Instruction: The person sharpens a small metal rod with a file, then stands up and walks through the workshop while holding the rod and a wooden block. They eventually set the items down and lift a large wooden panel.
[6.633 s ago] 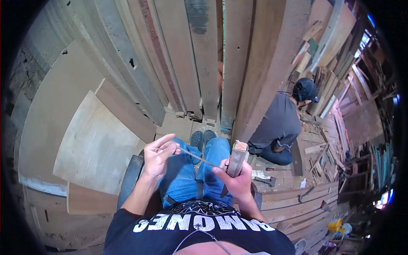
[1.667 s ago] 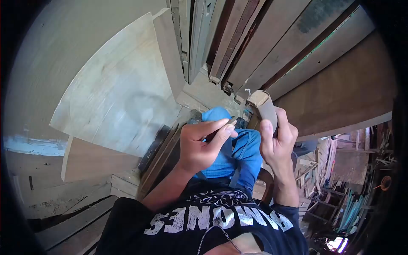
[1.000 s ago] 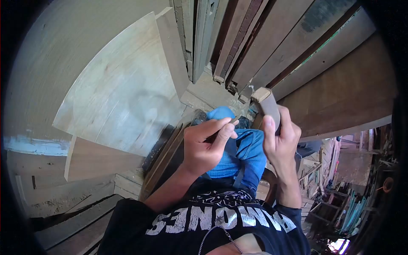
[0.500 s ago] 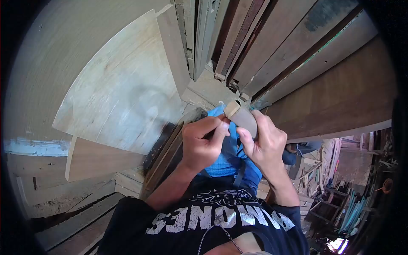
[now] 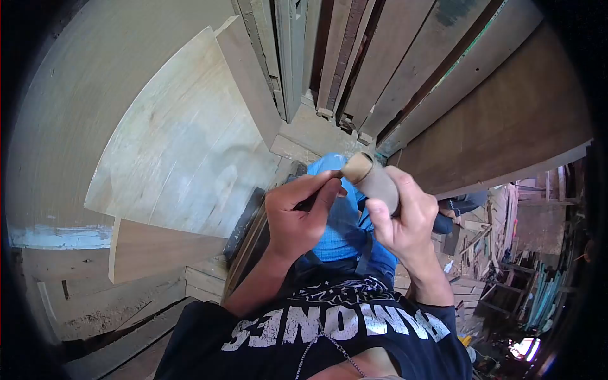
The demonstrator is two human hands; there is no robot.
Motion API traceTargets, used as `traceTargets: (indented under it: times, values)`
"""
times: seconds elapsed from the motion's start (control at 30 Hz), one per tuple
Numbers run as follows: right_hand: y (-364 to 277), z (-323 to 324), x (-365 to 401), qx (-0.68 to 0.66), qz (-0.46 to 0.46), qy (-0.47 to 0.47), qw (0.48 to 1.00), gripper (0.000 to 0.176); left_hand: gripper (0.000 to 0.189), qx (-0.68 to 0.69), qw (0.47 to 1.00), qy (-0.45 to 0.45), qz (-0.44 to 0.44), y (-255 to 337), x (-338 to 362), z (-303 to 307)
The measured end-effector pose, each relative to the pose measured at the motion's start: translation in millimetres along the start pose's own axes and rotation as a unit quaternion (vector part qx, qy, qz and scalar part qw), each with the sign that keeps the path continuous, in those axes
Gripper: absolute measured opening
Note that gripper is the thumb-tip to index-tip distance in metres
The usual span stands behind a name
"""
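Observation:
My right hand (image 5: 408,212) is wrapped round a grey-brown roll (image 5: 380,187) that looks like rolled sandpaper, its thumb lying along the near side. The roll is tilted, and a lighter tan surface shows at its upper left end. My left hand (image 5: 297,212) is closed in a pinch, thumb against forefinger, right at that tan end. It seems to grip the edge there, though the fingers mostly hide what is between them. Both hands are held above my lap, over blue jeans (image 5: 332,234).
A curved pale wooden panel (image 5: 183,139) with upright side boards stands at the left. Several long planks (image 5: 392,69) lean ahead, and a large brown board (image 5: 500,114) rises on the right. Timber scraps (image 5: 478,244) lie beyond it, near another person's foot (image 5: 446,215).
The roll and my right hand have shifted slightly right, and the roll has turned so its tan end shows more. My left fingertips have come up against that end. The view has shifted a little.

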State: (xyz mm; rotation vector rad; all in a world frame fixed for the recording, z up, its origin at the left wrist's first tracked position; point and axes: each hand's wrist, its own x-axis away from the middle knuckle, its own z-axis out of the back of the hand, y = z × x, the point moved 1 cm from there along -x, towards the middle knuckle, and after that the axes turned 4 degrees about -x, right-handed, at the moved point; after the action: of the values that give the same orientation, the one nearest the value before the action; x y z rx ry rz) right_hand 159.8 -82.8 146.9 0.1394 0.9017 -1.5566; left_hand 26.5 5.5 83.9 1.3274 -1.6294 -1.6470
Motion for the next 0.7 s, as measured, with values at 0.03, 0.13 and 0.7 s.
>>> traceTargets:
  times: [0.03,0.13,0.7]
  values:
    - [-2.5,-0.4,1.1,0.040,0.013,-0.014,0.999,0.041,0.014,0.008,1.000,-0.002,0.006,1.5,0.6,0.1]
    - [-4.9,-2.5,4.1,0.097,0.019,-0.023,0.995,0.047,0.012,-0.028,0.999,-0.028,-0.004,1.0,-1.1,1.6]
    - [-2.3,4.7,1.5,0.040,-0.011,-0.008,0.999,0.039,0.016,-0.013,0.999,0.008,0.043,1.2,4.0,-1.7]
